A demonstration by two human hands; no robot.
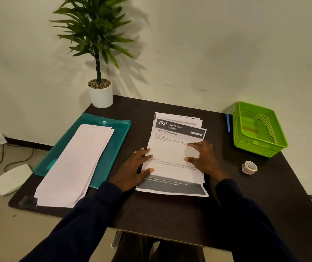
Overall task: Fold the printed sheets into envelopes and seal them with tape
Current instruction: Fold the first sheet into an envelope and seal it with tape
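The top printed sheet (172,173) lies on a stack of printed sheets (179,127) in the middle of the dark table (170,214). A blank white band across its middle looks like a folded-over part. The left hand (134,167) rests at the sheet's left edge, with its fingers (144,151) straight, spread wide and flat, the tips on the paper and the palm on the table. The right hand (204,157) lies flat on the right side of the sheet, fingers splayed and pressing down; neither hand grips anything. To the right, a roll of tape (249,167) stands apart from the stack. Beyond it sit a green basket (253,146) and a blue pen (228,123). To the left, long white folded sheets (75,163) lie on a teal folder (113,133), with a potted plant (100,95) at the far corner.
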